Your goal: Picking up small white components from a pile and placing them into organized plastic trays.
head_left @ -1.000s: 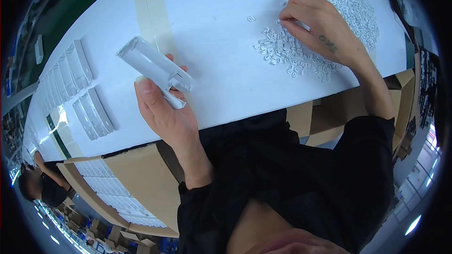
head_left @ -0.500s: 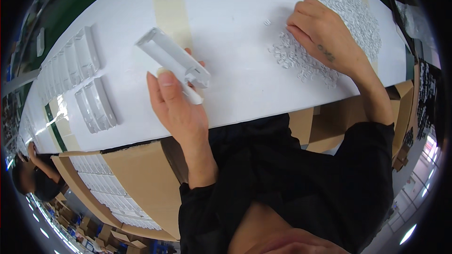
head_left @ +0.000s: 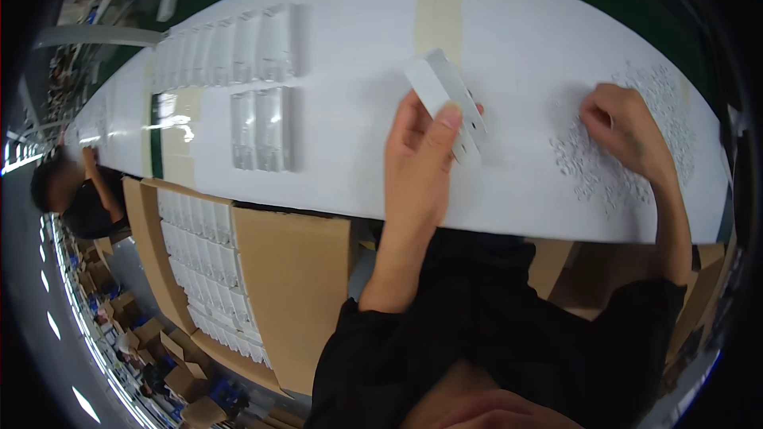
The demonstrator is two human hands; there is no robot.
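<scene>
My left hand [head_left: 421, 167] grips a long white plastic housing [head_left: 435, 83], thumb on its near end and fingers wrapped beneath. The housing is tilted above the table, with a smooth outer face showing. At the right, my right hand [head_left: 632, 131] is over a spread of small clear clip-like pieces [head_left: 664, 95], its thumb and fingertips pinched together. Whether a piece is between those fingertips is too small to tell. More of these pieces [head_left: 580, 163] lie loose just below that hand.
A row of white housings [head_left: 274, 44] stands at the table's far left, with a shorter group [head_left: 273, 131] nearer. Below the left edge, an open carton [head_left: 294, 270] holds layered housings [head_left: 207, 258]. Another carton [head_left: 548, 266] is under the right side. A co-worker [head_left: 91, 202] is at far left.
My view has swung, so the table's contents appear farther right. The housing has turned in my left hand, from its hollow side to a smooth face. My right hand stays by the pieces.
</scene>
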